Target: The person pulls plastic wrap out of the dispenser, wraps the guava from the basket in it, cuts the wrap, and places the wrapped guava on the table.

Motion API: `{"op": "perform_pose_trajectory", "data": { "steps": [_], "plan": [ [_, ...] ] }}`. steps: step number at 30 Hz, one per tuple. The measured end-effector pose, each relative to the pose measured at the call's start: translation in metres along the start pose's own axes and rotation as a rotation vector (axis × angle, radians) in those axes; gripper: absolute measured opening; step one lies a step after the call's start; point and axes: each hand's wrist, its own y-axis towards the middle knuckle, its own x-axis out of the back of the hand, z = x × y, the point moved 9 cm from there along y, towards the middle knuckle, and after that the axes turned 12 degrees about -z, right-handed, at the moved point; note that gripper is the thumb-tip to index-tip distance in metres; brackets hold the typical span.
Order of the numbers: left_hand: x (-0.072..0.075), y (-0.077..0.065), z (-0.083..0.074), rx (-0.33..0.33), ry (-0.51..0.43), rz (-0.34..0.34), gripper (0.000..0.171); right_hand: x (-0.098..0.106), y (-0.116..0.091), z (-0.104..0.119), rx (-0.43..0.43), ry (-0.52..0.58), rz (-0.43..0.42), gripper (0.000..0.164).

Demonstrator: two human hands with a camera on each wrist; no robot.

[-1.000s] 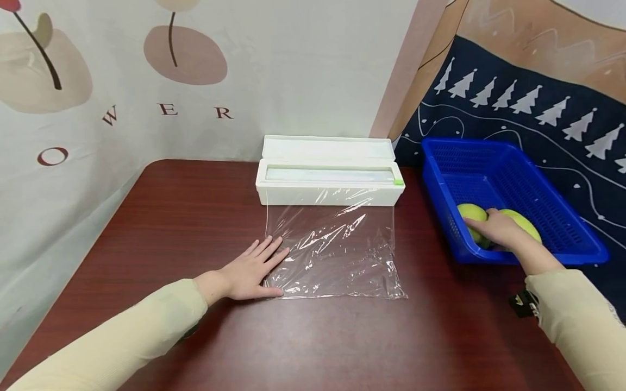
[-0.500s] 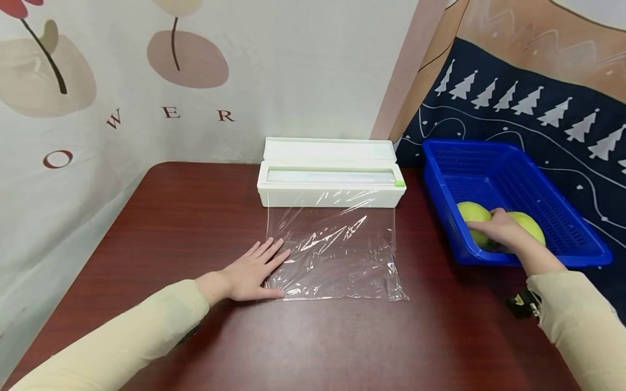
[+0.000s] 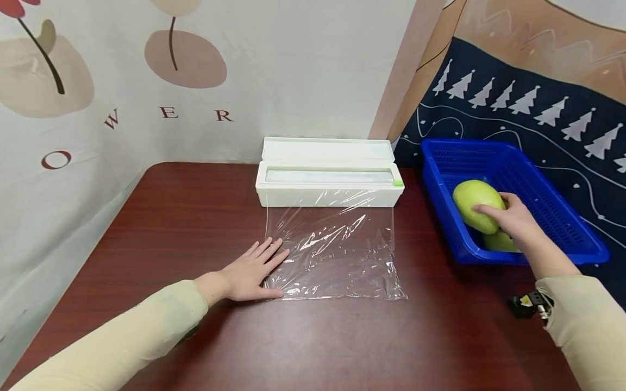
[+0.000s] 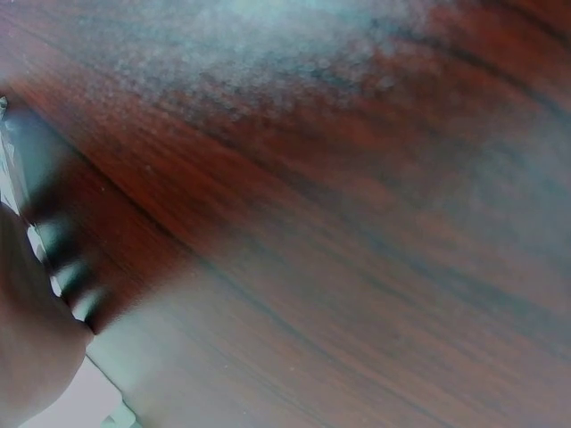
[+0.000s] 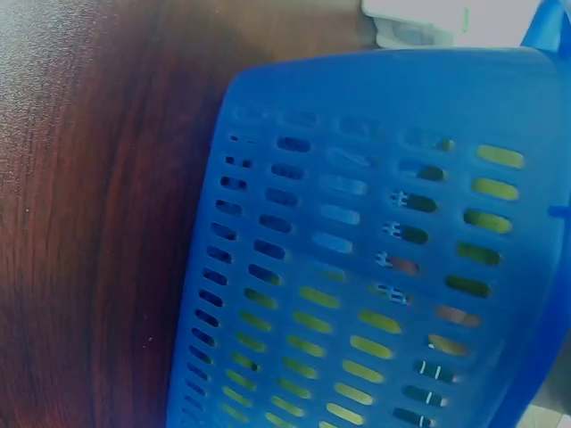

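My left hand (image 3: 251,274) lies flat with fingers spread, pressing the left edge of a sheet of clear cling film (image 3: 337,255) to the table. The film runs out of a white dispenser box (image 3: 330,196) whose lid stands raised. At the right, my right hand (image 3: 519,221) grips a large, smooth yellow-green fruit (image 3: 470,200), thumb across its near side. This fruit is lifted above a second yellow-green fruit (image 3: 499,242), partly hidden below it in a blue basket (image 3: 562,258). In the right wrist view, the basket's slotted wall (image 5: 357,85) hides most of the hand.
The dark red-brown table (image 3: 161,217) meets a printed cloth (image 3: 303,70) along its back edge. A green slider (image 3: 398,183) sits at the right end of the dispenser. The basket's left side stands between the held fruit and the film.
The right hand has lifted one fruit from the basket's bottom to about rim height, uncovering less of the other. The left hand and film have stayed put.
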Motion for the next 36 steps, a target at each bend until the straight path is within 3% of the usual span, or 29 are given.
{"op": "perform_pose_trajectory", "data": {
  "steps": [11,17,21,28,36],
  "plan": [
    [0.001,-0.001,0.001,0.007,-0.004,0.003,0.088,0.016,-0.003,0.020,0.069,0.055,-0.052,0.083],
    [0.000,-0.001,0.001,0.010,-0.002,0.010,0.088,0.022,-0.007,0.041,0.118,0.125,-0.056,0.078],
    [0.000,-0.001,0.001,0.007,-0.001,0.008,0.088,0.023,-0.012,0.059,0.171,0.160,-0.050,0.066],
    [0.000,-0.002,0.002,0.007,0.003,0.010,0.088,0.007,-0.024,0.092,0.262,0.235,-0.012,0.042],
    [0.001,-0.001,0.000,-0.002,-0.006,-0.002,0.088,-0.031,-0.037,0.132,0.373,0.269,0.070,0.050]
  ]
}}
